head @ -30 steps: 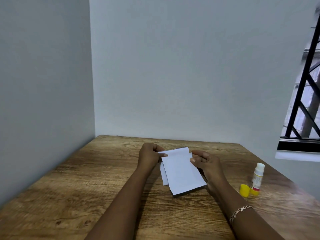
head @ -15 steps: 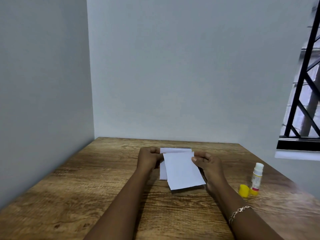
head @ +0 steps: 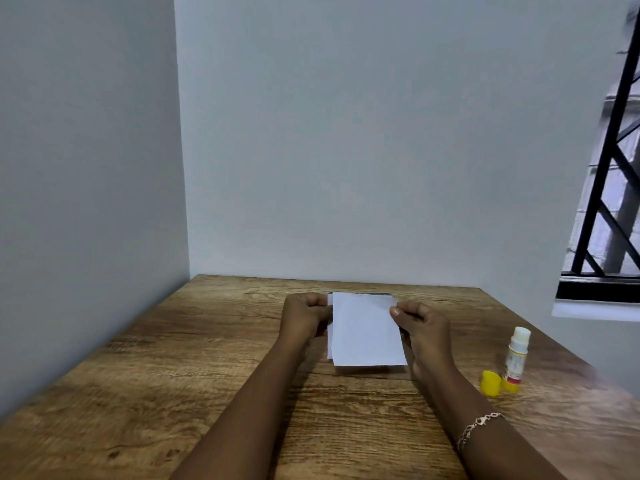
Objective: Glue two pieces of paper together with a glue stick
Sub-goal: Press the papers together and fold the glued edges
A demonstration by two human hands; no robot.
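My left hand [head: 304, 318] sits just left of centre frame, fingers curled, pinching the left edge where the lower sheet [head: 330, 344] peeks out as a thin sliver. My right hand [head: 420, 323] pinches the upper right edge of the top sheet [head: 367, 334] between thumb and fingers. The hands are apart, one on each side of the paper, which lies low over the wooden table [head: 207, 358] at mid-frame; I can't tell if it is fully down.

I judge this to be the joining step. To do it well, I'd match the far corners first, set the top sheet down from that edge towards me, then flatten my fingers and smooth outward so no bubble or skew sets in the glue. That sliver on the left still needs closing.

Toward the lower right, the glue stick [head: 516, 358] stands upright and uncapped, its yellow cap [head: 490, 383] just beside its base.

Half a second ago the top sheet lay skewed, with the lower one showing along the far and left edges. Now the two are nearly squared. Stick and cap haven't moved.
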